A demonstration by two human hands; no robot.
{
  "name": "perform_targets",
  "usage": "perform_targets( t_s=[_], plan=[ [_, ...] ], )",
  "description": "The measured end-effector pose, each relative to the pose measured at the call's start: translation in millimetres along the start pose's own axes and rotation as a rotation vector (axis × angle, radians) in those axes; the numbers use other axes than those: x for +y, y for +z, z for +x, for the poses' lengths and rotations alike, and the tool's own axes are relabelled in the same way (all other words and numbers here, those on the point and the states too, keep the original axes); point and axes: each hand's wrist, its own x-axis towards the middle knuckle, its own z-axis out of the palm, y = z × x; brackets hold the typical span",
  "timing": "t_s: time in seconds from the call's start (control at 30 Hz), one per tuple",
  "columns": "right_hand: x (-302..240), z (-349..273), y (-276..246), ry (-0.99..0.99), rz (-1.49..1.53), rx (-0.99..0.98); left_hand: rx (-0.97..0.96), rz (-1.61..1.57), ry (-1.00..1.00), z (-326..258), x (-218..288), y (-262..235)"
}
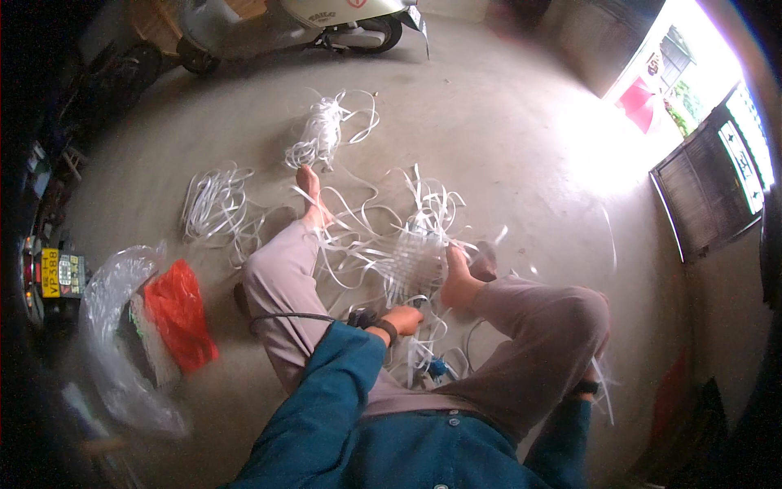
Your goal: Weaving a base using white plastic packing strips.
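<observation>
Between my bare feet lies a partly woven piece of flat white plastic strips, blurred in places, with loose ends fanning out. My left hand is closed at its near edge, gripping strips there; the fingertips are hard to see. Beside my right knee, my right hand is mostly hidden and smeared. A white strip trails from it, seemingly pinched in the fingers. Under my left hand and toward my lap, more strips tangle around a small blue object that I cannot make out.
Bundles of white strip lie ahead and to the left. A clear plastic bag and a red bag rest at left on the concrete floor. A scooter stands at the back; a bright doorway opens at far right.
</observation>
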Motion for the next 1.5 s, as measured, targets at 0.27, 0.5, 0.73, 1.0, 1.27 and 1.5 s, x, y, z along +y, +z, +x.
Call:
perform_targets(
  t_s=[0.27,0.5,0.73,1.0,1.27,1.5],
  plan=[
    [18,1,4,0.343,0.275,0.128,0.03,0.01,0.054,1,-8,13],
    [69,63,-77,-0.005,0.333,0.283,-0.033,0.017,0.072,13,16,-8],
    [121,132,-138,0.065,0.442,0.29,-0.053,0.147,0.162,25,24,-5],
    [74,52,-99,-0.205,0.839,0.315,-0.048,0.11,0.166,15,28,-61],
    [12,-153,-159,-0.659,0.65,0.473,0.267,-0.991,0.043,62,5,-95],
    [-1,-179,-162,-0.805,0.633,0.557,0.299,-0.768,-0.163,116,-31,-6]
  ],
)
